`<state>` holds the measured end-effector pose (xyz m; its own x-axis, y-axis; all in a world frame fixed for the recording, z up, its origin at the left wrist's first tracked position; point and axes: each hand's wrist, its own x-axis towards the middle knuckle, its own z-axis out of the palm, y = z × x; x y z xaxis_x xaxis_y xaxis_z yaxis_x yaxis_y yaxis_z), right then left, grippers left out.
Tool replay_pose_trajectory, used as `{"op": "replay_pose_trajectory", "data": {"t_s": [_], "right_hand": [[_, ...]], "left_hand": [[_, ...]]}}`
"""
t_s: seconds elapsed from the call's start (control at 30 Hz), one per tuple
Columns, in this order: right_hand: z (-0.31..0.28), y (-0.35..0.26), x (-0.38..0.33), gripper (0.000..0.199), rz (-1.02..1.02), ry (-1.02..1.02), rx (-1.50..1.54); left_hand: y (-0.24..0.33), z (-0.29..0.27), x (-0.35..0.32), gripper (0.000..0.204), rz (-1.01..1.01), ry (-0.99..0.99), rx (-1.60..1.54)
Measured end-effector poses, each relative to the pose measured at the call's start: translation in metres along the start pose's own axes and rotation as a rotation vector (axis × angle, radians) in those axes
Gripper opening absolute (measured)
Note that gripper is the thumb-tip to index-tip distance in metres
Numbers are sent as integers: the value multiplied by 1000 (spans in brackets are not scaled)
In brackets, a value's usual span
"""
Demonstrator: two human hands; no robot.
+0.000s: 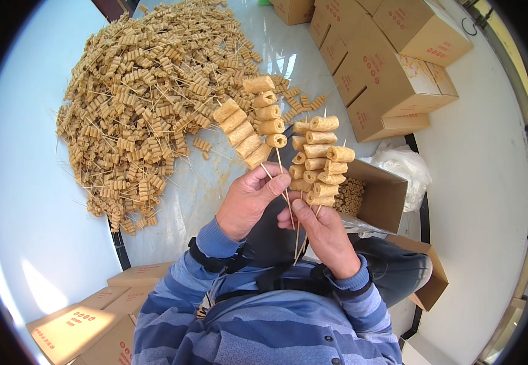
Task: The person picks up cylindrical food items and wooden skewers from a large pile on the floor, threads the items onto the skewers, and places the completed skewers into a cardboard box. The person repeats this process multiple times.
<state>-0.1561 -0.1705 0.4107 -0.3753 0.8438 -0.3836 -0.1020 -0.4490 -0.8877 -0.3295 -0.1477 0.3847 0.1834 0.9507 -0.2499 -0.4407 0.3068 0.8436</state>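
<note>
Together, we are raising both forearms from the lower edge, striped blue sleeves bent inward so that the hands are meeting in front of the chest. Our left hand (249,201) is curling its fingers closed, with the thumb pressing across the thin sticks of two skewers (253,121) that are fanning up and to the left. Our right hand (323,234) is sitting just beside it, fingers folded tight around a bunch of sticks whose upper ends are carrying a second cluster of skewers (320,159), standing nearly upright. The two hands are almost touching at the fingertips.

Each skewer is holding a stack of short, tan, rolled cylinders, dry and ridged, packed one against another on a pale wooden stick. Beyond the hands, a big heap (148,91) of the same skewers is lying spread on a glossy white floor (27,201). An open brown carton (382,198) is sitting just right of the right hand, with more rolls showing inside it. Closed cardboard boxes (385,61) are stacking up at the upper right, and more boxes (93,322) are lying at the lower left. A white plastic bag (405,165) is bunching beside the carton.
</note>
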Motion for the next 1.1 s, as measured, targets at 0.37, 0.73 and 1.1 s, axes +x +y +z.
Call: {"op": "replay_pose_trajectory", "data": {"t_s": [0.37,0.73,1.1], "right_hand": [[-16,4,-38,26,-77,95,137],[-27,9,-65,33,67,-19,220],[-37,16,-64,42,-2,123,59]], "left_hand": [[3,27,-6,56,-127,-468,41],[24,42,25,68,270,-87,-324],[14,34,27,54,277,-16,-399]]}}
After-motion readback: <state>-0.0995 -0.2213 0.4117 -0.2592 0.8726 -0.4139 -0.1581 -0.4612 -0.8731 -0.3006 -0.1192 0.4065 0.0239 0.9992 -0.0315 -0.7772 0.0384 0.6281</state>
